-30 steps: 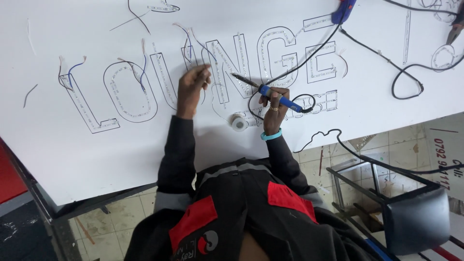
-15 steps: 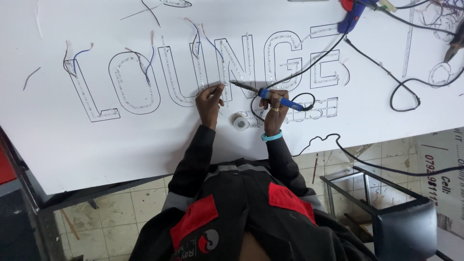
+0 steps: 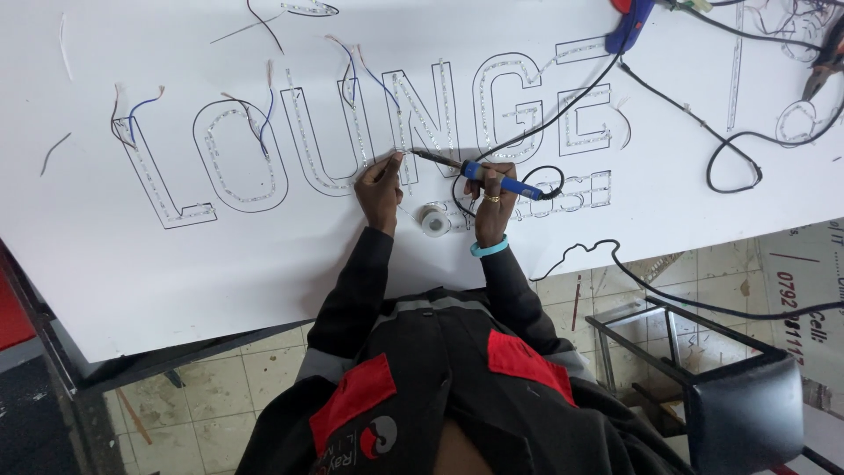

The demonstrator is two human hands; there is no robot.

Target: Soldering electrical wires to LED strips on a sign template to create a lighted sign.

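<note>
My right hand [image 3: 492,198] grips a blue-handled soldering iron [image 3: 499,179], its metal tip pointing left toward a letter outline lined with LED strips [image 3: 413,114] on the big white sign board [image 3: 264,255]. My left hand [image 3: 380,183] pinches a thin wire [image 3: 397,157] right at the iron's tip. A small spool of solder [image 3: 435,220] lies on the board between my two hands. The iron's black cord [image 3: 563,105] loops away to the upper right.
Loose blue and white wire tails [image 3: 264,105] stick up from the letters. A blue tool [image 3: 629,26] and pliers [image 3: 822,75] lie at the board's far right among black cables [image 3: 747,149]. A black stool [image 3: 738,413] stands on the tiled floor at lower right.
My left hand has shifted right along the letters to meet the iron's tip. The right hand with the iron has stayed near the same spot. My view has moved slightly.
</note>
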